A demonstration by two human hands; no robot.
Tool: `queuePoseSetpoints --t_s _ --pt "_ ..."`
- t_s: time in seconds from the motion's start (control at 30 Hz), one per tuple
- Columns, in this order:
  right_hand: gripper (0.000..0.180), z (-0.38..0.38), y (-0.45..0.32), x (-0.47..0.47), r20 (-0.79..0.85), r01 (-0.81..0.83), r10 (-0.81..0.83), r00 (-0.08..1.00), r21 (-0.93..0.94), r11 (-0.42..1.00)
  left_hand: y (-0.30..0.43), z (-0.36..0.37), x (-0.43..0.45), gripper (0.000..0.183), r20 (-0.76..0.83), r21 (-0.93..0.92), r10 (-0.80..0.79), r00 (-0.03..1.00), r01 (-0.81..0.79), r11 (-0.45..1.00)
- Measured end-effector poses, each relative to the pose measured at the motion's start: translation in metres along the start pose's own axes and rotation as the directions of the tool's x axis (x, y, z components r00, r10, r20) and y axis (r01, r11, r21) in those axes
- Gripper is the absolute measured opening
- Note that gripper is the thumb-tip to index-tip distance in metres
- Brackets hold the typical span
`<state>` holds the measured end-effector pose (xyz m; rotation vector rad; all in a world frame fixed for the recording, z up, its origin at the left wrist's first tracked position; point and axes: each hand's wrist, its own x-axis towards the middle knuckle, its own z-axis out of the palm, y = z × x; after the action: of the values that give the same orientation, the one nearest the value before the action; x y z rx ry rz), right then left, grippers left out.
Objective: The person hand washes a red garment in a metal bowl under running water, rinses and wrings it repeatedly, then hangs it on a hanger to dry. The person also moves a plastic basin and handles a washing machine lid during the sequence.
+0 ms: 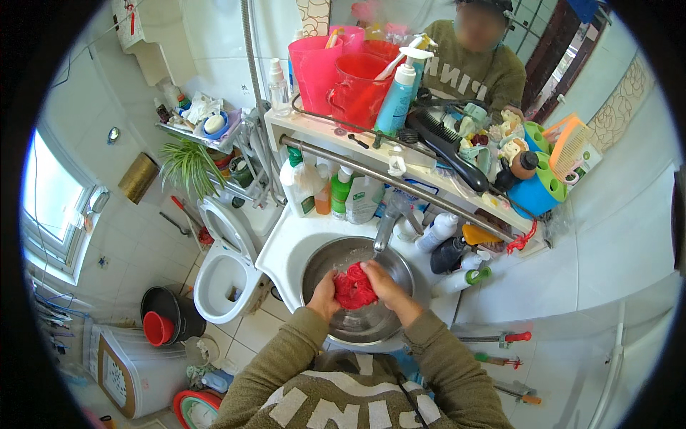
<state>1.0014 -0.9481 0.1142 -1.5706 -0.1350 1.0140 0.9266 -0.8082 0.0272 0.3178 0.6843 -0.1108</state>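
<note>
Between my two hands is a bunched red cloth [355, 287], held above a round stainless steel basin [370, 330]. My left hand [323, 298] grips the cloth from its left side. On the other side my right hand [387, 285] holds its upper right part, thumb on top. The metal faucet [385, 230] points down just above the cloth, and some water shows at its spout. The basin sits in the white washbasin [284, 257]. How much water lies in the basin is hard to tell.
A mirror shelf [343, 145] with a metal rail overhangs the back, carrying red cups [360, 88], a pump bottle [397, 99] and a black hairbrush [447, 150]. Several bottles [364, 198] line the washbasin's rear. Left stand a toilet [228, 281] and a black bucket [182, 316].
</note>
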Motion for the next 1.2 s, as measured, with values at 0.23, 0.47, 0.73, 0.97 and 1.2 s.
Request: queuePoseSetpoints --t_s 0.23,0.47,0.73,0.97,1.2 --pt "0.041 0.033 0.043 0.015 -0.222 0.256 -0.512 0.830 -0.663 0.703 -0.009 0.042 -0.022 0.039 -0.089 0.044 0.067 0.994 -0.064 0.997" --pt "0.043 0.030 0.022 0.009 -0.239 0.173 -0.455 0.858 -0.699 0.694 -0.016 0.026 -0.008 0.048 -0.072 0.391 0.210 0.975 -0.166 0.905" --pt "0.041 -0.055 0.063 0.047 -0.366 -0.162 -0.274 0.889 -0.813 0.559 0.053 0.047 -0.032 0.061 -0.176 0.753 0.215 0.961 -0.009 0.657" --pt "0.036 -0.004 0.114 0.077 0.040 0.020 -0.575 0.817 -0.999 -0.041 0.041 -0.047 0.012 0.056 -0.076 0.615 0.283 0.956 -0.179 0.768" --pt "0.028 0.000 0.080 0.094 0.018 0.006 -0.179 0.984 -0.997 -0.071 0.049 0.026 -0.051 0.052 -0.283 0.571 0.259 0.923 -0.054 0.819"
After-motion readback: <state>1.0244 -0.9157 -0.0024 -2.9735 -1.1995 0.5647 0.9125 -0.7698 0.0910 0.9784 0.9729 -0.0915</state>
